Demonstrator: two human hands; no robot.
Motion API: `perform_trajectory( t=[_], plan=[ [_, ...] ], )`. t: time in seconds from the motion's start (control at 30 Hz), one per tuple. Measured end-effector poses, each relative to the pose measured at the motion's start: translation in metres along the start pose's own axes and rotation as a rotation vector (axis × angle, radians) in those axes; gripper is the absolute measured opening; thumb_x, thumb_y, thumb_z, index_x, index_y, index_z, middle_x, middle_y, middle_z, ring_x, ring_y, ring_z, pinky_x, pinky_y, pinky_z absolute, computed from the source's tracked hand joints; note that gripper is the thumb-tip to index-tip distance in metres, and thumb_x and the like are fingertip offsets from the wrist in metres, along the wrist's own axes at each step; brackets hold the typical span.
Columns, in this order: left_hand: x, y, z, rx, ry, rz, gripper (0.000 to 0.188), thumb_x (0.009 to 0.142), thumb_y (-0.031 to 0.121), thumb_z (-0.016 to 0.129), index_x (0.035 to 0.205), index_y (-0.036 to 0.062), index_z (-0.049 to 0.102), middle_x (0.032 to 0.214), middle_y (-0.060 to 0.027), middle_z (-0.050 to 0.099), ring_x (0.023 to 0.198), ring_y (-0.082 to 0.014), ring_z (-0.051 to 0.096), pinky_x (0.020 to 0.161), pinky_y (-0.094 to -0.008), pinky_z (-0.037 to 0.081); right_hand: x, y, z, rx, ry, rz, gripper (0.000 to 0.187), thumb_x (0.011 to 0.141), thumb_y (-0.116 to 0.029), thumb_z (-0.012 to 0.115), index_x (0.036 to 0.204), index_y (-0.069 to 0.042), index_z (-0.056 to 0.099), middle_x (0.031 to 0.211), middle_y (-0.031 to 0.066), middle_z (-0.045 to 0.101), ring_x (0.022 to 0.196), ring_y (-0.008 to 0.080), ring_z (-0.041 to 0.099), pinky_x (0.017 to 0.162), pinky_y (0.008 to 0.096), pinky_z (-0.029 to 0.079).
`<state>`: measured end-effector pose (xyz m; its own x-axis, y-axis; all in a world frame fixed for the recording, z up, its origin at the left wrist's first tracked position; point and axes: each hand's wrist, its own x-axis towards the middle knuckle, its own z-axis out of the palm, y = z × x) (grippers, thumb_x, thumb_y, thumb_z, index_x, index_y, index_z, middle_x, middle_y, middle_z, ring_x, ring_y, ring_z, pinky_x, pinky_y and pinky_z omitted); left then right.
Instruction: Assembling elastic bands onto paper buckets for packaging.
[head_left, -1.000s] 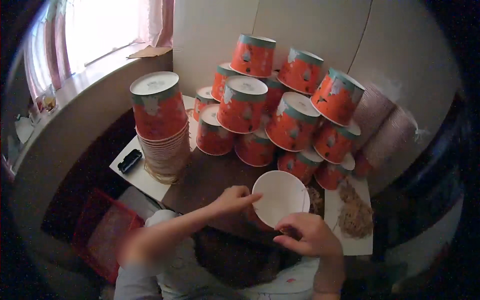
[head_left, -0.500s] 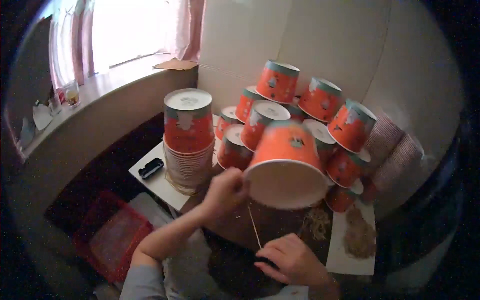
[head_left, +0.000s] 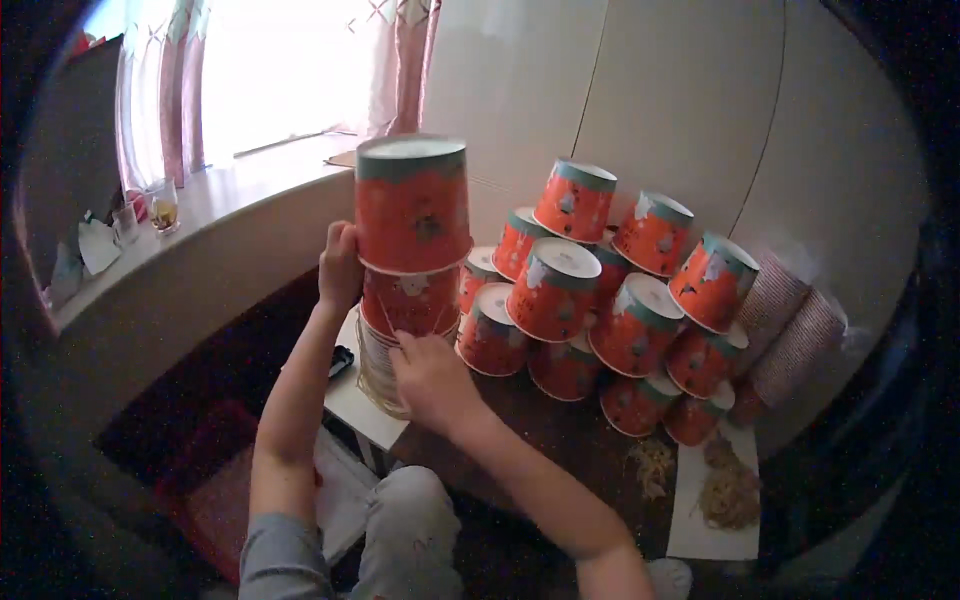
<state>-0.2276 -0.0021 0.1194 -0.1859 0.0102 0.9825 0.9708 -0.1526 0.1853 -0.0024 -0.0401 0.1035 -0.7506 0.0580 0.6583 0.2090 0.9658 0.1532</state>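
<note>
An orange paper bucket (head_left: 412,215) with a teal band hangs upside down over the top of a tall stack of nested buckets (head_left: 385,365). My left hand (head_left: 341,262) is closed on its left side at the rim. Thin pale string (head_left: 447,308) runs down from the held bucket's rim. Just below, in front of the stack, my right hand (head_left: 432,378) has its fingers closed at the string's lower end. The top bucket of the stack (head_left: 412,298) shows partly beneath the held one.
Several upturned orange buckets (head_left: 555,290) are piled on the dark table to the right. Tangled twine (head_left: 730,495) lies on a white board (head_left: 712,540). Two long columns of nested cups (head_left: 800,345) lean by the wall. Glasses (head_left: 162,208) stand on the windowsill (head_left: 250,170).
The bucket has moved left and up, from before the pile to over the tall stack, its opening now facing down. My right hand has risen leftward to the stack.
</note>
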Motion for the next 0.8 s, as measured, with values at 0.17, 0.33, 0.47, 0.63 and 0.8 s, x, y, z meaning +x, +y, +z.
perform_trajectory(
  t=[0.17,0.33,0.47,0.63,0.8],
  plan=[
    [-0.053,-0.036,-0.001,0.079,-0.354,-0.181,0.016,0.072,0.005,0.053,0.085,0.0055,0.043,0.081,-0.0138,0.049,0.075,-0.0354,0.053,0.06,-0.0382,0.044,-0.017,-0.01,0.054,0.086,-0.311,0.067,0.032,0.061,-0.014,0.058,0.089,0.0,0.051,0.108,0.0185,0.046,0.094,0.031,0.046,0.085,0.0405,0.036],
    [-0.051,-0.039,-0.011,0.013,-0.563,-0.195,0.013,0.075,0.007,0.048,0.088,0.0036,0.047,0.085,-0.0162,0.052,0.08,-0.0348,0.052,0.065,-0.0422,0.043,-0.042,-0.005,0.081,0.074,-0.174,0.04,0.034,0.06,-0.016,0.059,0.091,-0.002,0.052,0.112,0.0195,0.044,0.097,0.0319,0.044,0.086,0.0397,0.035],
    [-0.044,-0.033,-0.021,0.115,-0.417,-0.181,0.023,0.075,0.003,0.044,0.097,0.0038,0.049,0.09,-0.0179,0.053,0.084,-0.0348,0.052,0.072,-0.0405,0.043,-0.05,-0.01,0.076,0.207,-0.354,0.077,0.033,0.062,-0.017,0.059,0.092,-0.003,0.052,0.109,0.0172,0.046,0.099,0.0308,0.045,0.084,0.0418,0.036],
    [0.003,0.042,-0.037,0.017,-0.298,-0.115,0.026,0.074,0.003,0.047,0.1,0.0033,0.047,0.101,-0.0148,0.049,0.096,-0.0306,0.048,0.083,-0.0381,0.039,-0.069,-0.017,0.04,0.393,-0.485,0.045,0.025,0.068,-0.015,0.057,0.09,-0.003,0.054,0.102,0.013,0.05,0.094,0.028,0.049,0.08,0.0402,0.039],
    [0.016,0.071,-0.024,0.147,-0.342,0.15,0.025,0.074,0.01,0.052,0.098,0.0064,0.049,0.104,-0.0124,0.05,0.101,-0.0279,0.046,0.088,-0.039,0.034,-0.065,-0.018,-0.096,1.046,-0.19,0.099,0.018,0.075,-0.01,0.054,0.092,-0.004,0.055,0.095,0.0111,0.054,0.09,0.0267,0.051,0.078,0.0356,0.041]
  ],
)
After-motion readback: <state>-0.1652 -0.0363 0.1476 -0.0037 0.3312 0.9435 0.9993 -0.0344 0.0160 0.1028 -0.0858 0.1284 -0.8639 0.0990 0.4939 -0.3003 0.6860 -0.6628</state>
